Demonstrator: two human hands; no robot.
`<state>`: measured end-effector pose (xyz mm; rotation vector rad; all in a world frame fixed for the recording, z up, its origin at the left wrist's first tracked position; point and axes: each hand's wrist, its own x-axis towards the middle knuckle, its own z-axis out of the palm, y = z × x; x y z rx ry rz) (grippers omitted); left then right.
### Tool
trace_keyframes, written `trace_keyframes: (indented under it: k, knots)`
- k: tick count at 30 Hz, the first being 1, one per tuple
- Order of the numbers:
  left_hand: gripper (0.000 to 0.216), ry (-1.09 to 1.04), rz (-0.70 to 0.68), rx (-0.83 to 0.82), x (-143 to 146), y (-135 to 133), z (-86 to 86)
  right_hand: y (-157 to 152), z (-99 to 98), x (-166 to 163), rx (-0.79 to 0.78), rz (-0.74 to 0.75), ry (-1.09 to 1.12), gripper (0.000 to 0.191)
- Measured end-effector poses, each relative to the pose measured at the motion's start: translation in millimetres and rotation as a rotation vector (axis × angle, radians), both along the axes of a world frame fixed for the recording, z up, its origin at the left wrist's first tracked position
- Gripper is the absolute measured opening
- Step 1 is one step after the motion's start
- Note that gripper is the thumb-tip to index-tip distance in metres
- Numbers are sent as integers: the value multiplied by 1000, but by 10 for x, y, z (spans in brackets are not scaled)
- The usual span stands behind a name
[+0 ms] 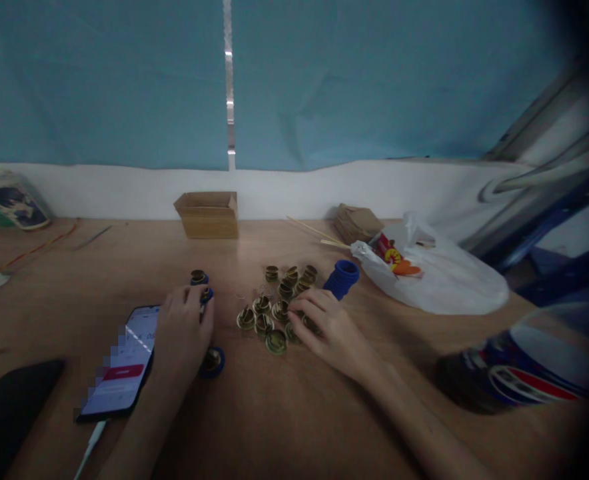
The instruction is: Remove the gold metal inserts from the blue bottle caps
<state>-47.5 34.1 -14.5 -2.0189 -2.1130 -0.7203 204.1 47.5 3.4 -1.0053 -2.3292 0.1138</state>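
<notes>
Right hand (pixel 329 327): fingers bent and slightly spread over the near right edge of the cluster, the tips at the brass pieces; whether they pinch one, I cannot tell.
Brass pieces (pixel 262 305): small, round and shallow, grouped on the table (pixel 284 420) between the two hands, just left of the right fingertips; some lie partly beneath that hand.
Left hand (pixel 184 327): fingers curled downward, thumb near them, narrow gap; whether something is held there, I cannot tell.
Blue rings with brass centres (pixel 212 362): one on the near side of the left thumb, two by the left fingertips, one of these partly covered by the hand.
Blue ring stack (pixel 342 279): leaning, just beyond the right hand; its lower end is hard to make out.
Phone (pixel 124 373): beside the left hand, screen lit, one edge behind the wrist, part of the screen blocked out by pixels; a white cable (pixel 93 440) runs out of frame.
Dark object (pixel 17 413): lower left, cut off, unidentifiable.
Pepsi bottle (pixel 524 373): lying at right, blurred, its far end lost in shadow.
Plastic bag (pixel 454 280): beyond the bottle, bright packaging on it, print unreadable.
Cardboard box (pixel 209 217): at the back, contents hidden.
</notes>
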Motion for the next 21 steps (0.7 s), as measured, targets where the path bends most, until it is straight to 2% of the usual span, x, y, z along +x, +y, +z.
trace_keyframes:
  k: [2, 6, 14, 19, 21]
  knots:
    - [30, 124, 102, -83, -102, 3, 4, 1, -6, -1, -9, 7, 0, 16]
    - [31, 188, 126, -227, -161, 1, -47, -16, -8, -19, -21, 16, -1, 15]
    - [24, 122, 35, -249, -106, 24, -111, -59, -17, -68, -50, 45, -18, 15]
    - [17, 22, -44, -219, -105, 27, -57, -86, -37, -122, -85, 67, 13, 15]
    - [20, -102, -57, -177, -65, 18, -18, -117, -43, -151, -122, 72, 62, 13]
